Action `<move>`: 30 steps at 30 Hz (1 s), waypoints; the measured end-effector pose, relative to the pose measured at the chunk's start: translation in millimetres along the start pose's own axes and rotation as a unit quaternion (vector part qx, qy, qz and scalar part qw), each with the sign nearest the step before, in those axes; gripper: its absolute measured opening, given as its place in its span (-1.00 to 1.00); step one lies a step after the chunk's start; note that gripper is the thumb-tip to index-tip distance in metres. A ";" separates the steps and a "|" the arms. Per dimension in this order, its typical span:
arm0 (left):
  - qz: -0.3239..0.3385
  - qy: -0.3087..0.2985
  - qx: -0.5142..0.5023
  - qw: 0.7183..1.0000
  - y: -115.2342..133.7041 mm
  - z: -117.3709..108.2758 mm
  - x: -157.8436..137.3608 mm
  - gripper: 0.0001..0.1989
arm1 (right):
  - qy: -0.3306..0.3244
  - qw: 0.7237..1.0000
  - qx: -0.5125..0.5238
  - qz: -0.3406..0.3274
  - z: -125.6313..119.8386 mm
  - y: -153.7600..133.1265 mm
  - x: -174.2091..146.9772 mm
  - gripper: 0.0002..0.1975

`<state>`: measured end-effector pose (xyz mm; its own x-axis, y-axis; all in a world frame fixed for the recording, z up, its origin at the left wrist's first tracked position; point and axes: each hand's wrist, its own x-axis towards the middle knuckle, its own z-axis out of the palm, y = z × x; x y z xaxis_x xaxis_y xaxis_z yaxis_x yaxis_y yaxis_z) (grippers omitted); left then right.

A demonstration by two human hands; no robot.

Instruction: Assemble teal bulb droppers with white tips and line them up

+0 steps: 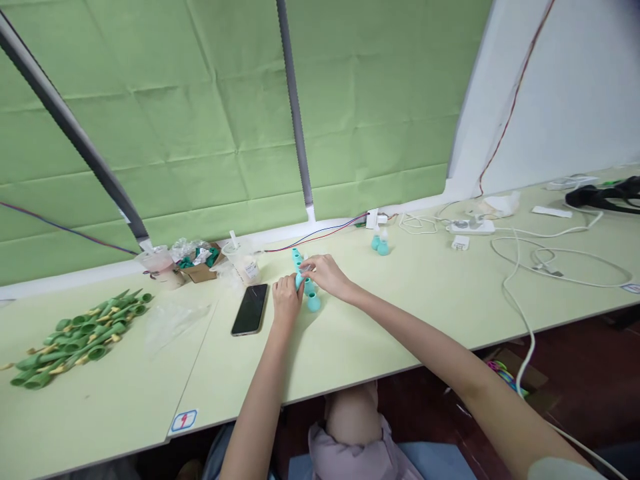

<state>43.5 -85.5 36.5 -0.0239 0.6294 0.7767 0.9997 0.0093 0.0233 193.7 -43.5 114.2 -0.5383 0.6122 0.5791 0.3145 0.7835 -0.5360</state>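
My left hand is closed around a small turquoise plastic piece just above the table. My right hand reaches in from the right, its fingertips pinched together at the top of that piece. A pale, clear bit seems to show at those fingertips, too small to name. More turquoise pieces stand in a row around the hands: an open-topped, round-bottomed one in front, others behind. Farther right, two turquoise pieces carry whitish tips. A black phone lies left of my left hand.
Green tube-like pieces with yellow parts are heaped at the left. Two plastic cups and a small cardboard box stand along the back. White cables and a power strip spread over the right side.
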 end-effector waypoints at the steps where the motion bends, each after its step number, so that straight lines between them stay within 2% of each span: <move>1: -0.051 -0.012 0.007 0.999 -6.2 0.0 -0.1 -0.65 | 0.022 0.999 -0.013 -0.024 -5.7 1.2 -1.6 -0.82; 3: -0.194 -0.016 0.035 0.980 -21.5 -1.6 0.1 -0.59 | 0.071 0.995 -0.018 -0.065 -25.8 9.4 -2.5 -0.79; 4: -0.234 -0.008 0.044 0.971 -28.7 -3.0 0.3 -0.60 | 0.094 0.993 -0.006 -0.067 -38.9 16.0 -1.7 -0.81; 5: -0.257 0.010 0.050 0.965 -34.3 -4.4 0.5 -0.61 | 0.087 0.994 0.011 -0.066 -52.5 23.6 -0.6 -0.83; 7: -0.275 0.044 0.040 0.960 -38.1 -6.1 0.9 -0.59 | 0.056 0.997 0.045 -0.038 -76.1 40.4 1.5 -0.72; 9: -0.256 0.062 0.007 0.965 -32.7 -5.4 1.0 -0.59 | 0.021 0.999 0.039 -0.011 -88.6 56.2 0.7 -0.69; 11: -0.220 0.059 -0.028 0.973 -23.6 -2.7 0.3 -0.61 | -0.030 1.000 0.008 0.002 -88.0 68.6 -4.0 -0.77; 14: -0.173 0.045 -0.049 0.983 -16.2 2.0 -2.0 -0.62 | -0.117 0.990 -0.077 -0.001 -71.6 79.3 -16.0 -0.89; 17: -0.151 0.048 -0.054 0.986 -18.9 4.6 -4.0 -0.63 | -0.161 0.971 -0.174 -0.003 -52.9 83.2 -27.1 -0.89; 24: -0.148 0.036 -0.075 0.985 -22.3 4.4 -3.3 -0.63 | -0.171 0.951 -0.259 -0.013 -30.2 91.9 -35.5 -0.65; 27: -0.137 0.040 -0.112 0.983 -18.3 3.0 -2.6 -0.62 | -0.172 0.948 -0.267 -0.031 -28.9 95.0 -36.7 -0.62; 30: -0.113 0.058 -0.149 0.981 -12.1 1.1 -2.6 -0.60 | -0.137 0.955 -0.259 -0.049 -34.5 87.1 -35.8 -0.64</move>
<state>31.5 -86.4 33.4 -0.2622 0.5452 0.7962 0.9227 -0.0999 0.3722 267.4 6.5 68.0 -0.7465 0.5386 0.3907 0.5590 0.8262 -0.0709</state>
